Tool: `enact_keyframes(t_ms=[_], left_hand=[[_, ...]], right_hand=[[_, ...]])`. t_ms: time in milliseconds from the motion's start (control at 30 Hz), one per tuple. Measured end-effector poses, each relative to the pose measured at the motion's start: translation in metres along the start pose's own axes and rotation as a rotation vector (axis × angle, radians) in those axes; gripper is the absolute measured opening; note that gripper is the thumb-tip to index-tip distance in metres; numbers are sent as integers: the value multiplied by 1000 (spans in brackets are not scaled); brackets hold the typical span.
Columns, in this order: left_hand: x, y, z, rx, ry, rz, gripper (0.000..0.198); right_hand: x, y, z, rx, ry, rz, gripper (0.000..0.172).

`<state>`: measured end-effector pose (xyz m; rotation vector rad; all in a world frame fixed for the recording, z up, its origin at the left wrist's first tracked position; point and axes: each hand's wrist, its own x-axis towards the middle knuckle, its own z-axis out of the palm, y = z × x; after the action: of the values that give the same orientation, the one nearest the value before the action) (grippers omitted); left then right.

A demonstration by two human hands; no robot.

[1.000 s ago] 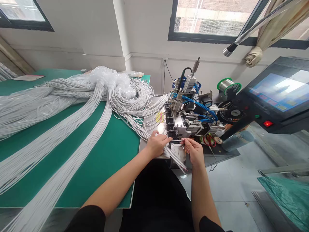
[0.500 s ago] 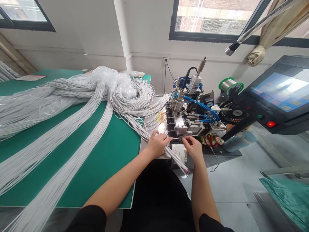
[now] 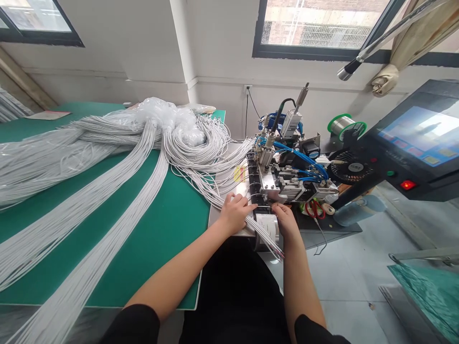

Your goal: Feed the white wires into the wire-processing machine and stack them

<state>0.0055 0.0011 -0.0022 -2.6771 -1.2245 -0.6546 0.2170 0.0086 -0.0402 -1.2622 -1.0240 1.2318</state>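
Note:
My left hand (image 3: 234,211) rests with curled fingers on a bunch of thin white wires (image 3: 215,191) at the front of a small metal machine (image 3: 283,177). My right hand (image 3: 285,220) is closed in a pinch on a single wire end, right at the machine's black fixture strip. More wire ends (image 3: 270,243) with reddish tips stick out toward me between the two hands. Large bundles of the same white wire (image 3: 107,181) fan out over the green table (image 3: 172,229) on the left.
A touchscreen panel (image 3: 419,134) with a red lit button stands at the right. A solder spool (image 3: 342,125), a small black fan (image 3: 349,167) and red-handled scissors (image 3: 315,209) sit beside the machine. Blue air hoses (image 3: 304,162) cross its top.
My right hand has slid a little left and forward toward the fixture, keeping its pinch. The left hand has stayed on the wires.

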Motion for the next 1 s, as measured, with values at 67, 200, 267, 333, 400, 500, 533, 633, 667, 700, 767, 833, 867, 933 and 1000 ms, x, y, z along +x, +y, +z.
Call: enact_keyframes(t_ms=[67, 200, 267, 333, 400, 500, 533, 633, 667, 700, 767, 833, 867, 933, 1000], left_hand=[[0, 0, 0, 0, -2, -2, 55], [0, 0, -1, -12, 10, -4, 53], [0, 0, -2, -22, 15, -5, 51], [0, 1, -3, -28, 16, -12, 51], [0, 1, -4, -33, 15, -34, 55], [0, 1, -4, -42, 26, -57, 59], [0, 1, -3, -41, 39, -54, 58], [-1, 0, 0, -36, 92, -30, 51], [-2, 0, 0, -38, 107, -24, 50], [-2, 0, 0, -40, 122, -19, 49], [-2, 1, -1, -45, 148, -15, 47], [-2, 1, -2, -47, 172, -16, 43], [-2, 1, -2, -46, 182, -18, 41], [-3, 1, -2, -44, 193, -21, 38], [-3, 0, -2, -44, 188, -11, 36]], right_hand=[[-1, 2, 0, 48, 7, 31, 27], [-5, 4, -5, 7, 36, -1, 32], [-9, 2, -9, -66, 68, -52, 36], [-16, -2, -14, -149, 105, -114, 38], [-25, -11, -19, -213, 115, -162, 39], [-43, -29, -27, -298, 59, -173, 38], [-50, -36, -29, -339, 25, -164, 37], [-69, -53, -34, -470, -116, -167, 34], [-74, -57, -34, -507, -167, -172, 33], [-79, -59, -34, -539, -213, -174, 32], [-86, -62, -32, -602, -285, -162, 31], [-90, -63, -27, -662, -343, -144, 30], [-91, -63, -25, -681, -374, -135, 29], [-93, -63, -20, -687, -430, -131, 28], [-92, -62, -18, -663, -427, -154, 27]])
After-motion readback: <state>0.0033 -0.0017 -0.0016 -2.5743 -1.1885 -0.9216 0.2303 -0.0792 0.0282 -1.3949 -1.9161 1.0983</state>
